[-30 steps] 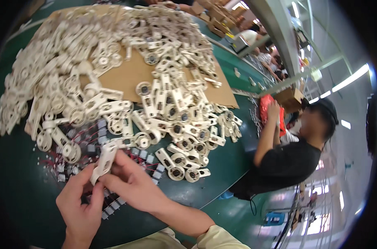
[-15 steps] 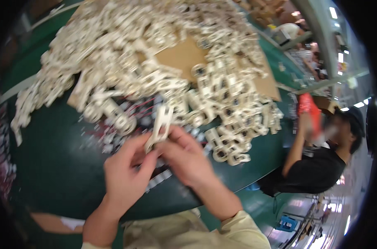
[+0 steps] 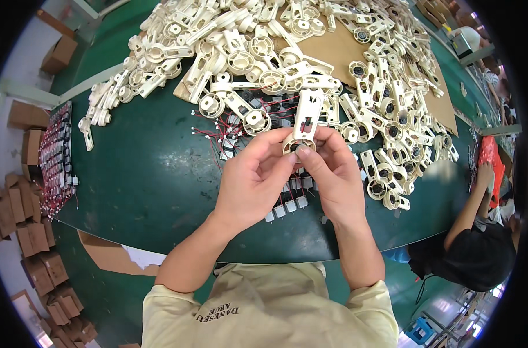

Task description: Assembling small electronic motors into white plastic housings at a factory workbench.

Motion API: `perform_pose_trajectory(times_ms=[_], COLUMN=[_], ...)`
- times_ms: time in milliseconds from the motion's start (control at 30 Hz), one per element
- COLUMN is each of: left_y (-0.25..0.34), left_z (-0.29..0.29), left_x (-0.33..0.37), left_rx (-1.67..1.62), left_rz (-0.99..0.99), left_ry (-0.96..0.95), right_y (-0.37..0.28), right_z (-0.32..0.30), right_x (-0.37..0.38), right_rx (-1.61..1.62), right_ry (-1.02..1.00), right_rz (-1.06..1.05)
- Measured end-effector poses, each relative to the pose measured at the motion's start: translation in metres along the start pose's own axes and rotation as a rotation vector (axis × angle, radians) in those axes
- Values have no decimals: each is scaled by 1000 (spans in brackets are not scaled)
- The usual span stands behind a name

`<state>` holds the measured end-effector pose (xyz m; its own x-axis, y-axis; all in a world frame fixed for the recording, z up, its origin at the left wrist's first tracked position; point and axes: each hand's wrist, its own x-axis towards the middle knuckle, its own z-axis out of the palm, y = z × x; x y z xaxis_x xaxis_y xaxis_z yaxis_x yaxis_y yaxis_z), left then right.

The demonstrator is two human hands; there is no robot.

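- Left hand [image 3: 249,182] grips the near, ring-shaped end of a cream plastic housing [image 3: 308,113].
- Right hand [image 3: 339,182] grasps that end from the right.
- The housing is above the bench [image 3: 130,185], among small motors [image 3: 290,206].
- Similar parts [image 3: 240,61] heap up on the far side.

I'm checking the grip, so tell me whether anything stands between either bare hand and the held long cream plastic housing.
Nothing visible does: the left hand and right hand both hold the housing by its round end. Small boxy silver-grey motors lie on the green table below.
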<state>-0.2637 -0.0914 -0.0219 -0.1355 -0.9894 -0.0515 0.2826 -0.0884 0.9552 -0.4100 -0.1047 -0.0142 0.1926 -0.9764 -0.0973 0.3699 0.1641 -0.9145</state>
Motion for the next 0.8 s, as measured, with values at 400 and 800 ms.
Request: perform_pose_trajectory(times_ms=[400, 800], left_y=[24, 42], left_z=[10, -49], left_x=[10, 24], left_rx=[320, 1137], left_rz=[131, 342], left_ry=[76, 277], right_y=[-44, -62], right_z=[-49, -33], right_x=[15, 5], right_rx=[-417, -1127], right_ry=[405, 308], right_rz=[-241, -188])
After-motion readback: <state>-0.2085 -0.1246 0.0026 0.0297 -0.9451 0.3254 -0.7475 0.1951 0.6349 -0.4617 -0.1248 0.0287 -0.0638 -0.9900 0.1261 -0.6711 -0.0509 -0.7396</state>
